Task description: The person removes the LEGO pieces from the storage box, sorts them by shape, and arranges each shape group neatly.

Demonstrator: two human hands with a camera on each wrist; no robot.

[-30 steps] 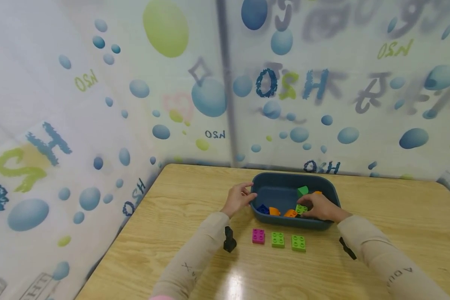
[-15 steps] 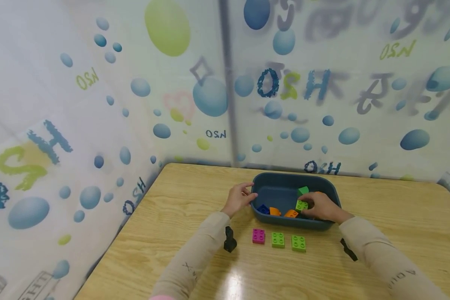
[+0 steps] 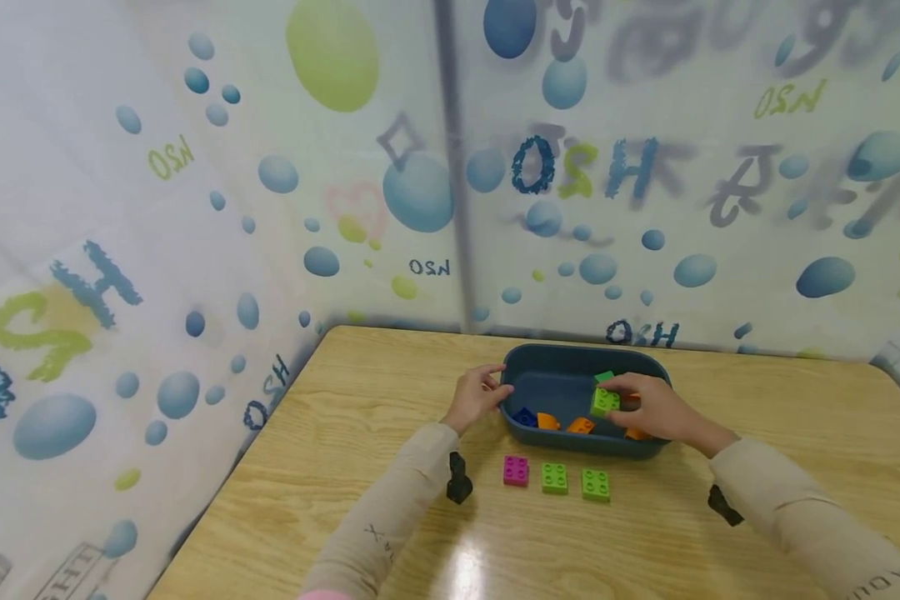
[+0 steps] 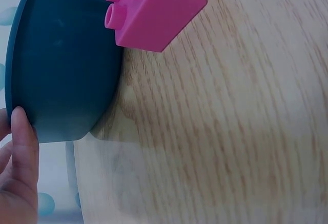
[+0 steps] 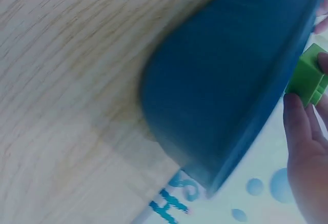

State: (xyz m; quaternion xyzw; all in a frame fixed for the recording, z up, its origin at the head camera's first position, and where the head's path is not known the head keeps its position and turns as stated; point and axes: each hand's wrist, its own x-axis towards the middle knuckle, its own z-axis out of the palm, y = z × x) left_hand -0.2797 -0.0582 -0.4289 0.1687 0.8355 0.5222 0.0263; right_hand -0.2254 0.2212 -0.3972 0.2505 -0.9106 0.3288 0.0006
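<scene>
My left hand (image 3: 476, 398) pinches the left rim of a dark blue plastic bin (image 3: 551, 360), its thumb (image 4: 23, 147) on the outer wall in the left wrist view. Between the thumb and fingers of my right hand (image 3: 660, 408) is a lime green toy building block (image 3: 604, 402), held over the right part of the bin. The right wrist view shows this green block (image 5: 306, 75) at rim height. Inside the bin lie a dark blue block (image 3: 525, 417), several orange blocks (image 3: 581, 426) and a darker green block (image 3: 604, 377), partly hidden.
In front of the bin, a magenta block (image 3: 516, 471) and two lime green blocks, the middle one (image 3: 554, 478) and the right one (image 3: 596, 484), stand in a row on the wooden table (image 3: 390, 367). A printed curtain (image 3: 570, 250) hangs behind the table.
My right hand has lifted the lime green block up from among the others, and its wrist has moved right. An orange block beneath it now shows. The left hand stays at the rim.
</scene>
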